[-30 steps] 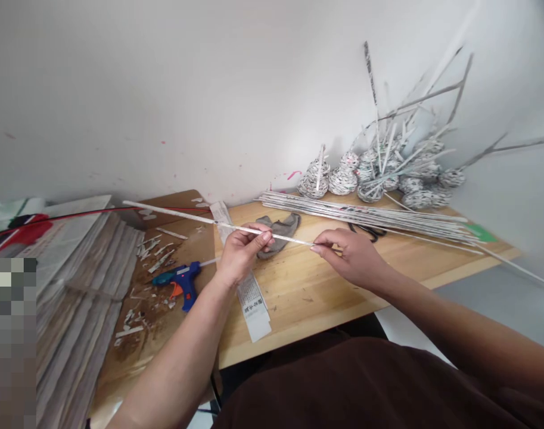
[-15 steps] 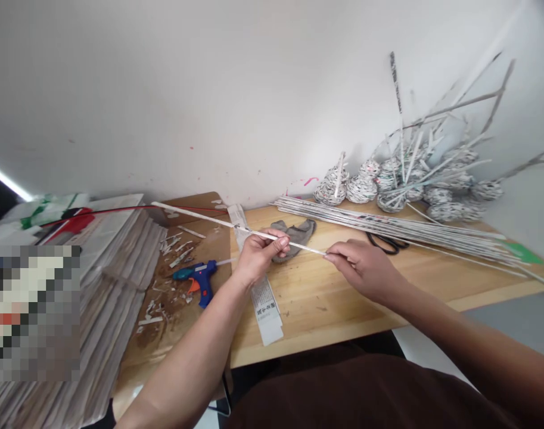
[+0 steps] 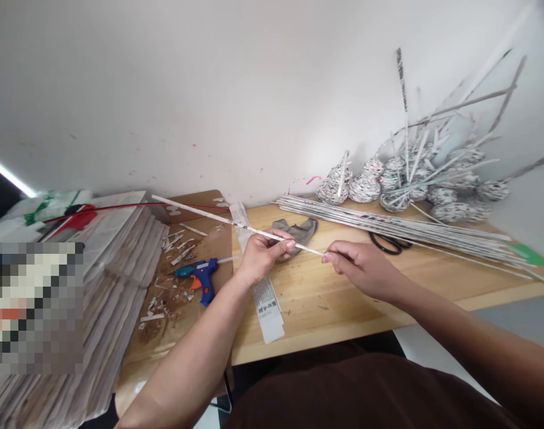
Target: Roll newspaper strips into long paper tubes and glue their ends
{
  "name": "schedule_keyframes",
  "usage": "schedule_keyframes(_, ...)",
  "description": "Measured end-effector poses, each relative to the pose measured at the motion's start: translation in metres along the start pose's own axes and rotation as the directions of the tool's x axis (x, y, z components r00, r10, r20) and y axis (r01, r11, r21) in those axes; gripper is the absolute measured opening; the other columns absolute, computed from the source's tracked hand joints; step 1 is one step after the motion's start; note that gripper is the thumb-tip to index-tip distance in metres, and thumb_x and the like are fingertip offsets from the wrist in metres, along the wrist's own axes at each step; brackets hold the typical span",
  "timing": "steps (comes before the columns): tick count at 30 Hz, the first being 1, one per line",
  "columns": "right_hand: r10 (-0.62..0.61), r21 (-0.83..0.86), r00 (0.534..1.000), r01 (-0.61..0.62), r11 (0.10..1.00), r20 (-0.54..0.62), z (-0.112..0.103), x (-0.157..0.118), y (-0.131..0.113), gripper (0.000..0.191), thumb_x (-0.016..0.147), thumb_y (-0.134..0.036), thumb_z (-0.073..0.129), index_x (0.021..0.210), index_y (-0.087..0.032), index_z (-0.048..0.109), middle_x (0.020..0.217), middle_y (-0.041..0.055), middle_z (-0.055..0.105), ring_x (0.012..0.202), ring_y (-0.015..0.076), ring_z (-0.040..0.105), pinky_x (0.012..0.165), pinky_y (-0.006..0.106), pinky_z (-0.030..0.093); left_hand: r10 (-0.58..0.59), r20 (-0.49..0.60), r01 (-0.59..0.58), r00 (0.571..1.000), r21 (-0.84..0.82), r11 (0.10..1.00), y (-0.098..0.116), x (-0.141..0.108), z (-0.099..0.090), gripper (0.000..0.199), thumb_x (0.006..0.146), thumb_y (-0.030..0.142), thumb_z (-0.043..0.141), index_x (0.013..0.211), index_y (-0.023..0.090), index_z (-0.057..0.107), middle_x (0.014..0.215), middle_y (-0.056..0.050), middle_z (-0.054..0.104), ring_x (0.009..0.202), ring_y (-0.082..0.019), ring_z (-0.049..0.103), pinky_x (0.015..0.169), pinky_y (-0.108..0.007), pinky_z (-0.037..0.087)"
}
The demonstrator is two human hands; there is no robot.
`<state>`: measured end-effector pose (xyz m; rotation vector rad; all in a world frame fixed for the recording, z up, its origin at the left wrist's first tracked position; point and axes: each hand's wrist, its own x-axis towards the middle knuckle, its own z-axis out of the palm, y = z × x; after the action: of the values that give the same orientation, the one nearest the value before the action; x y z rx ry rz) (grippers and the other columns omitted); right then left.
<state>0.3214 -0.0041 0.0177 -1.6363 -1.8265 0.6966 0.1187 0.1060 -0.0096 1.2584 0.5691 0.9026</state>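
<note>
A long thin rolled paper stick slants over the table, its far end up at the left. My left hand is closed around its middle, thumb pressed along it. The fingers of my right hand pinch the stick's lower right end. Beneath and behind my left hand lie a grey cloth and a flat printed paper strip, both partly hidden by the hand.
A blue glue gun lies among paper scraps on a brown board, beside stacked newspapers. Toward the back right are a bundle of paper sticks, black-handled scissors and several woven paper shapes.
The view has shifted slightly. Both hands keep their hold on the stick, and my left thumb sits a little farther right along it.
</note>
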Motion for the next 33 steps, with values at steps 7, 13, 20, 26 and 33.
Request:
schedule_keyframes(7,0.107,0.129,0.987,-0.123,0.984,0.122,-0.0037,0.0013,-0.0048,0.029,0.092,-0.040,0.044,0.086,-0.019,0.063,0.062,-0.0013,0.058,0.057,0.0122,0.052,0.056,0.025,0.039,-0.025,0.047,0.028,0.999,-0.047,0.999,-0.0011,-0.0016,0.0009,0.027,0.063,0.025,0.083,0.082,0.013,0.069,0.063,-0.001,0.065,0.055,-0.009,0.059,0.054,-0.021,0.047)
schedule_keyframes(13,0.096,0.127,0.982,-0.118,0.985,0.163,-0.0021,0.0021,-0.0017,0.033,0.095,-0.041,0.039,0.086,-0.019,0.062,0.059,-0.0024,0.055,0.053,0.0114,0.049,0.054,0.024,0.038,-0.039,0.027,0.040,0.999,-0.034,0.999,-0.0023,-0.0018,-0.0002,0.028,0.061,0.028,0.083,0.079,0.011,0.069,0.061,-0.003,0.067,0.053,-0.011,0.060,0.053,-0.023,0.048)
schedule_keyframes(20,0.003,0.028,0.999,-0.004,1.000,0.050,-0.0005,-0.0011,-0.0031,0.026,0.089,-0.042,0.052,0.079,-0.019,0.060,0.060,-0.0032,0.051,0.055,0.0110,0.044,0.054,0.024,0.033,-0.038,-0.001,0.038,0.999,0.010,0.999,0.0031,-0.0020,0.0010,0.027,0.064,0.030,0.081,0.072,0.010,0.067,0.060,-0.003,0.066,0.051,-0.011,0.060,0.051,-0.022,0.050)
schedule_keyframes(26,0.066,0.247,0.960,-0.136,0.960,0.273,-0.0041,0.0008,0.0036,0.034,0.095,-0.043,0.037,0.088,-0.018,0.060,0.059,-0.0019,0.054,0.056,0.0122,0.050,0.059,0.025,0.040,-0.083,0.023,0.083,0.996,0.008,0.997,0.0014,-0.0026,0.0013,0.026,0.065,0.030,0.081,0.075,0.010,0.069,0.063,-0.003,0.067,0.054,-0.010,0.062,0.054,-0.021,0.053)
schedule_keyframes(33,-0.014,-0.007,0.998,0.015,1.000,0.065,-0.0008,0.0066,-0.0017,0.028,0.091,-0.040,0.049,0.079,-0.019,0.063,0.062,-0.0016,0.055,0.057,0.0116,0.047,0.056,0.025,0.033,-0.118,0.025,0.118,0.993,-0.014,0.993,-0.0012,-0.0024,0.0005,0.030,0.064,0.031,0.081,0.081,0.010,0.068,0.064,-0.003,0.067,0.057,-0.012,0.064,0.054,-0.022,0.054)
